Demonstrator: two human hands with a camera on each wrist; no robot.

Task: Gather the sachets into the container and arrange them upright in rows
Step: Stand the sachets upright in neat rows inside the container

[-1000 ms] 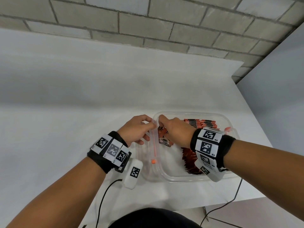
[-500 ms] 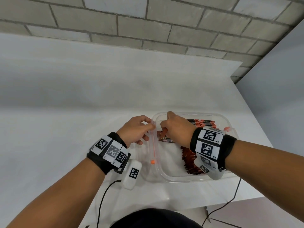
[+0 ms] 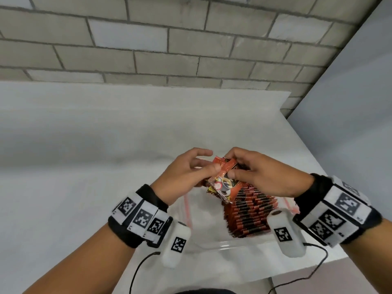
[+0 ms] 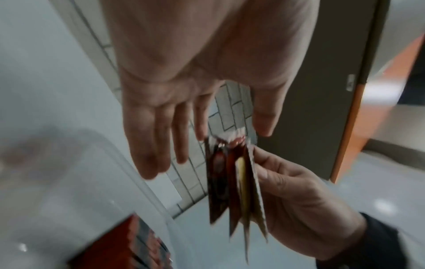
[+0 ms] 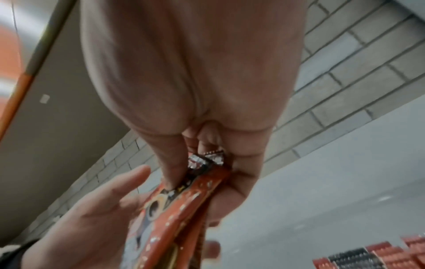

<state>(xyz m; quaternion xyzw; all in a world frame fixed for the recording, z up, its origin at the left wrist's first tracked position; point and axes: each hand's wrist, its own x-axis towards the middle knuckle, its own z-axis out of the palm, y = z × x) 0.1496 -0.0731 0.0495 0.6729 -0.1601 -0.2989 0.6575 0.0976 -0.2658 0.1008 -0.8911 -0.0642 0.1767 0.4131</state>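
Right hand (image 3: pixel 261 177) raised above the clear plastic container (image 3: pixel 222 245), thumb and fingers pinched on the upper end of a small bundle of red coffee sachets (image 3: pixel 224 183), lower ends hanging free and fanned apart. Left hand (image 3: pixel 184 177) close beside the bundle, fingers straight and spread; thumb seemingly against the top edge in the head view, yet the left wrist view, blurred, shows fingertips just short of the foil, so contact not confirmed. No grip by the left hand either way. Container on the white table (image 3: pixel 84 187) directly below both hands. Inside it, standing row of sachets (image 3: pixel 248 211) on edge along the right side, packed close; left part of the floor bare. Step in hand, by judgement: squaring a lifted bundle before placement, gathering apparently near its end. Next move calls for evening the loose lower edges between both hands, then lowering the bundle on edge beside the standing row without toppling it.
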